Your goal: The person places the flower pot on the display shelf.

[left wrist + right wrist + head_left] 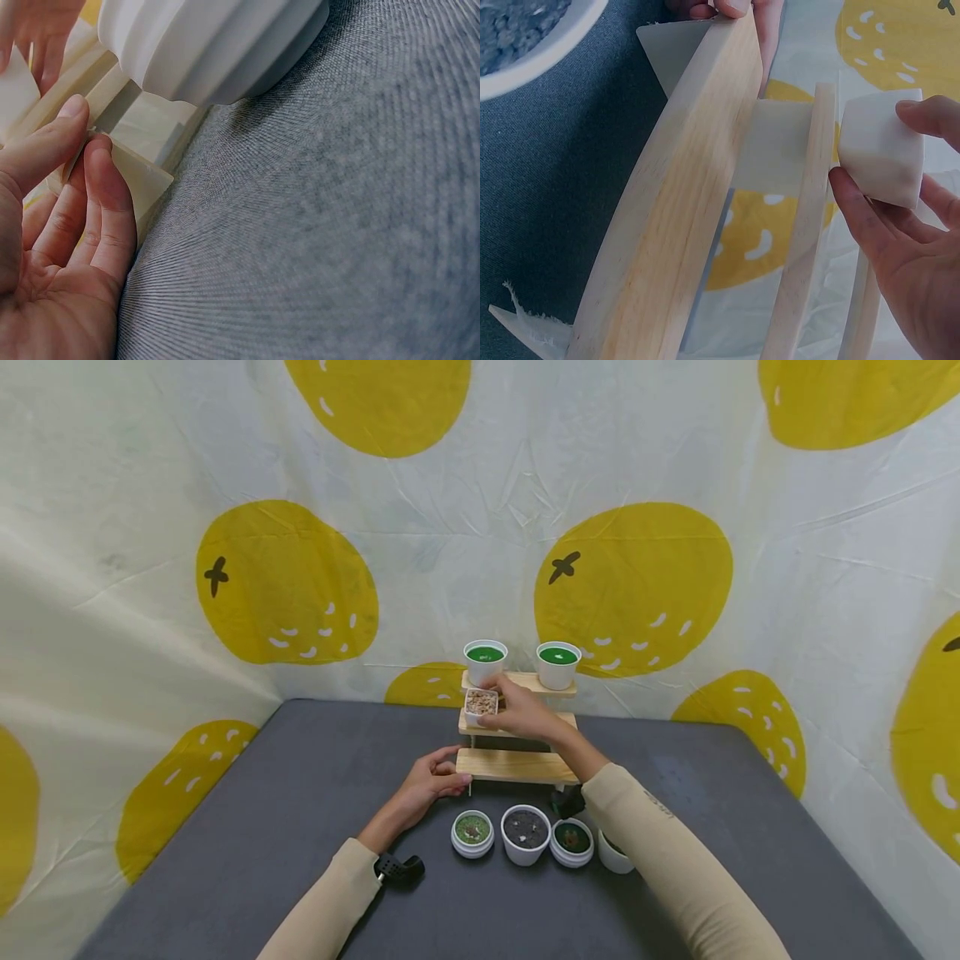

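Observation:
A three-step wooden stand with pale translucent side supports is at the middle of the table. At the left end of its lowest step, my left hand pinches the board between thumb and fingers. My right hand reaches over the stand and holds a small squarish white pot filled with light brown pebbly bits. That pot is at the left end of the middle step. In the right wrist view, the thumb presses one side of the white pot and the fingers support the other.
Two white cups with green contents, one left and one right, stand on the top step. Before the stand, several white pots sit in a row, including a dark-filled one; the right sleeve partly covers the rightmost. A fruit-patterned curtain hangs behind.

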Available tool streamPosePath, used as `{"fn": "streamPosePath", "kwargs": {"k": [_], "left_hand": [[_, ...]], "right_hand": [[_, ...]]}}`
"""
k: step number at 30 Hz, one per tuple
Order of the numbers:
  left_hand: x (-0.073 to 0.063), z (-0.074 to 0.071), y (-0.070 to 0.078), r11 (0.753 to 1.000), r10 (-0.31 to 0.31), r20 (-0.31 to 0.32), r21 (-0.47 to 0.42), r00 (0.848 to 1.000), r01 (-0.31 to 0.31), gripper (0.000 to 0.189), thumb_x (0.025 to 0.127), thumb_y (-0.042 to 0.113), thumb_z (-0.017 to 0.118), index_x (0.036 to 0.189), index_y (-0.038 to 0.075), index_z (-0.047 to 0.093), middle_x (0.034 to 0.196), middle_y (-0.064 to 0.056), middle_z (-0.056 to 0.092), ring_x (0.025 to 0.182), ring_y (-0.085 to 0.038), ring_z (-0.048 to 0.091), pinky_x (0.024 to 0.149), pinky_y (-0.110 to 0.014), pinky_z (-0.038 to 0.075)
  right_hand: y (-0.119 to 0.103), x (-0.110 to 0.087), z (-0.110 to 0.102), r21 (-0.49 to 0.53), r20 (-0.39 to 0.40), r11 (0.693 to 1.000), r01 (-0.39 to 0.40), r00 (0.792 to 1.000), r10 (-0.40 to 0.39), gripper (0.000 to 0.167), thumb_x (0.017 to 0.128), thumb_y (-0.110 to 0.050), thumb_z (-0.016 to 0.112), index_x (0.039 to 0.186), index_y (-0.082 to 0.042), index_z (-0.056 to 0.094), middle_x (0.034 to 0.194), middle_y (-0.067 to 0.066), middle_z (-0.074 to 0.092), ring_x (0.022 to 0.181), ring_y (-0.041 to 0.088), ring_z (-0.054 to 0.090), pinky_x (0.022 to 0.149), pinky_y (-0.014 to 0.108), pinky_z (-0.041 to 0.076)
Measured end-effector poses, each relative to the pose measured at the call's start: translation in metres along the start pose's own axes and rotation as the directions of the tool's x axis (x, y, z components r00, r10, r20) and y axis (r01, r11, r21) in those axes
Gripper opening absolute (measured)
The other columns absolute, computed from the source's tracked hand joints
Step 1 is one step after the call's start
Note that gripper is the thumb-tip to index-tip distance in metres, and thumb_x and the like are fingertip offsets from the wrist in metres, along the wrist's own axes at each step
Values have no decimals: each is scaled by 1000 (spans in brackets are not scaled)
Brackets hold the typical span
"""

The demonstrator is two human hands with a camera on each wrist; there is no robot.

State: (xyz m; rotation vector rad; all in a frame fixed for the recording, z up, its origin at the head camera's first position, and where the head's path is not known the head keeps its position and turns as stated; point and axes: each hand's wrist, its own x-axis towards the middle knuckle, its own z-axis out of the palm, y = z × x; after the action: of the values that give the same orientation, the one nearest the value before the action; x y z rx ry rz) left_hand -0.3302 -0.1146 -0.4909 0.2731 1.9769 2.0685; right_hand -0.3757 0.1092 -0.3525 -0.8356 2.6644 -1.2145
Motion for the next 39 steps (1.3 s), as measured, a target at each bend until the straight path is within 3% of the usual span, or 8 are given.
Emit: {"fn": "streamPosePath", "kwargs": {"k": [24,32,39], "left_hand": [[1,1,-1,1000,5,5,5,1000,-5,78,91,14,81,157,8,41,86,2,70,82,-11,68,75,-26,59],[-1,0,-1,1000,7,3,-4,1000,-7,76,91,12,80,156,8,42,86,2,70,81,-10,68,75,-26,59],[0,1,-1,1000,10,2,-9,1000,-9,75,90,12,80,156,8,43,86,2,70,80,-10,67,74,-25,58]], "right_hand": [[-1,1,6,9,-22,998,-63,998,63,61,92,-19,75,140,-1,42,131,20,58,112,29,58,96,40,49],[-7,2,11,-68,-59,995,-68,996,64,59,89,-16,73,137,-1,43,126,20,61,107,28,59,92,37,48],[-7,1,11,-59,-57,994,-96,994,93,59,89,-10,73,139,-3,43,130,19,62,112,28,60,97,40,51]]}}
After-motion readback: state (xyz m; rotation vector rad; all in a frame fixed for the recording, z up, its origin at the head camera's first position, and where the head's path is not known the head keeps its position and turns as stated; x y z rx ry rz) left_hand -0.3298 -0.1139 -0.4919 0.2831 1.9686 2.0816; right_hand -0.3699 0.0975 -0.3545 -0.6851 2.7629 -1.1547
